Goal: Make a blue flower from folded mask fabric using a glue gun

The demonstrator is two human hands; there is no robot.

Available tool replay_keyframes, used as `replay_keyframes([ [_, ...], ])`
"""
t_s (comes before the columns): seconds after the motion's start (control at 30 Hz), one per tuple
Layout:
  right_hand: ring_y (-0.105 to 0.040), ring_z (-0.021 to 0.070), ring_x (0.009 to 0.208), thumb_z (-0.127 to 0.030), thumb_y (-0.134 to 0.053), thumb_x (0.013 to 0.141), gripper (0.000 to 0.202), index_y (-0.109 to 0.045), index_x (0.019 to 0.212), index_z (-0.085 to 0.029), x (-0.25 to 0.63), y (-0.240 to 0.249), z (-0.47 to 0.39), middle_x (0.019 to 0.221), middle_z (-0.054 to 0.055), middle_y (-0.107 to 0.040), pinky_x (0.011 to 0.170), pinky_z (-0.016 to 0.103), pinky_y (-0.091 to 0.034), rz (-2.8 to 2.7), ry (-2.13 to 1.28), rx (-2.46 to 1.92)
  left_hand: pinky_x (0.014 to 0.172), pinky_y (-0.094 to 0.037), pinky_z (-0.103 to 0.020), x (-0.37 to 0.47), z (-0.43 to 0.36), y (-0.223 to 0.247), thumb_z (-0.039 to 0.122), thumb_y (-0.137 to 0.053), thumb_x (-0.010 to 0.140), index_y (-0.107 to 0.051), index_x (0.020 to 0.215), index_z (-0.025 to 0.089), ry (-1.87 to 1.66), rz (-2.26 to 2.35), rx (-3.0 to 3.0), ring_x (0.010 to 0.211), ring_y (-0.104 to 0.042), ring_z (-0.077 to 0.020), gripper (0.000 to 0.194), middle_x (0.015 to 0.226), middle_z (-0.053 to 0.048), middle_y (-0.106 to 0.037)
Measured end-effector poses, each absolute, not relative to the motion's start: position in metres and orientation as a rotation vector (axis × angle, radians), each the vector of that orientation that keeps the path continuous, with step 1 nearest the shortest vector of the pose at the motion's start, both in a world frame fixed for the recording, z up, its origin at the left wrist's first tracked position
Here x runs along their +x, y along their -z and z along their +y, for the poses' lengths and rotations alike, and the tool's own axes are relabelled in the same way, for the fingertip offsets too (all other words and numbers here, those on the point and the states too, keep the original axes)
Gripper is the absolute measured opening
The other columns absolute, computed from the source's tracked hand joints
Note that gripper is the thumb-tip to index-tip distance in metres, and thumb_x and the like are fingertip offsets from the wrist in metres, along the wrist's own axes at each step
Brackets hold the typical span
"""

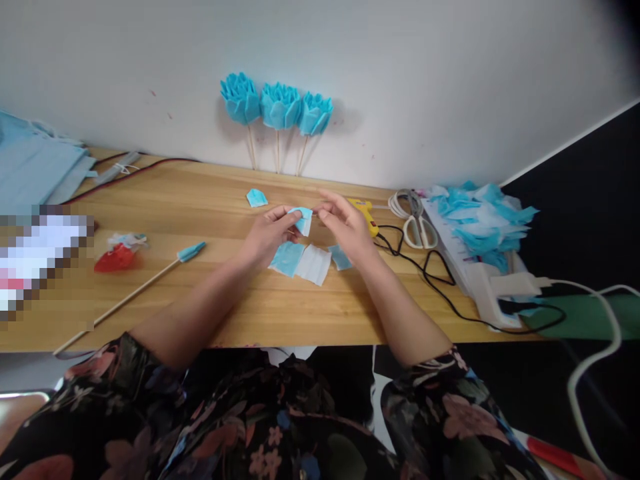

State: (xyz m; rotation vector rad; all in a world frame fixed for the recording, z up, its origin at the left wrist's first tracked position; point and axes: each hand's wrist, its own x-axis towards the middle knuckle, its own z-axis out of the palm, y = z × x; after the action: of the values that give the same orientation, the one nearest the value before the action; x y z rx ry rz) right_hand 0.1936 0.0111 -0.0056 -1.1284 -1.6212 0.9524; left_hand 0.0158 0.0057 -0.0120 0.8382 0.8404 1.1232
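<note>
Between the thumb and fingers of my left hand (pixel 273 232) is a small blue and white fabric piece (pixel 304 223). My right hand (pixel 345 223) is just to its right, fingers curled with thumb and fingertips close together; whatever they may hold is too small to make out. Below my hands lie a blue square (pixel 287 259), a white square (pixel 314 264) and another blue piece (pixel 341 258), partly covered by my right hand. A folded blue piece (pixel 257 197) rests beyond my left hand. A stick (pixel 145 288) with a rolled blue tip (pixel 191 251) lies at the left.
Three blue flowers (pixel 281 107) on sticks lean against the wall. A yellow glue gun (pixel 365 215), scissors (pixel 420 230), blue scraps (pixel 487 220) and a white power strip (pixel 485 297) with cables are at right. Blue sheets (pixel 37 160) and a red item (pixel 119 257) are at left.
</note>
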Motion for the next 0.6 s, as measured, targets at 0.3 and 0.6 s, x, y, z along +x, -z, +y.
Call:
replay_keyframes([
  [0.3,-0.062,0.018,0.094,-0.035,-0.066,0.086,0.044,-0.063,0.129,-0.03,0.191,0.002,0.007,0.096,0.001,-0.067,0.093,0.04,-0.054,-1.505,-1.257,-1.037,0.056,-0.044,-0.023,0.017,0.006,0.014,0.025,-0.075,0.083,-0.069,0.079,0.015,-1.112,0.847,0.869,0.054,-0.057,-0.0088,0.012,0.062,0.001,-0.064],
  [0.6,-0.06,0.0157,0.083,-0.027,-0.056,0.087,0.049,-0.059,0.136,-0.024,0.195,0.012,0.014,0.091,0.001,-0.064,0.082,0.034,-0.053,-1.682,-1.038,-1.104,0.057,-0.045,-0.023,0.018,0.002,0.008,0.022,-0.066,0.087,-0.067,0.078,0.014,-1.075,0.834,0.844,0.056,-0.058,-0.0103,0.012,0.062,-0.001,-0.064],
])
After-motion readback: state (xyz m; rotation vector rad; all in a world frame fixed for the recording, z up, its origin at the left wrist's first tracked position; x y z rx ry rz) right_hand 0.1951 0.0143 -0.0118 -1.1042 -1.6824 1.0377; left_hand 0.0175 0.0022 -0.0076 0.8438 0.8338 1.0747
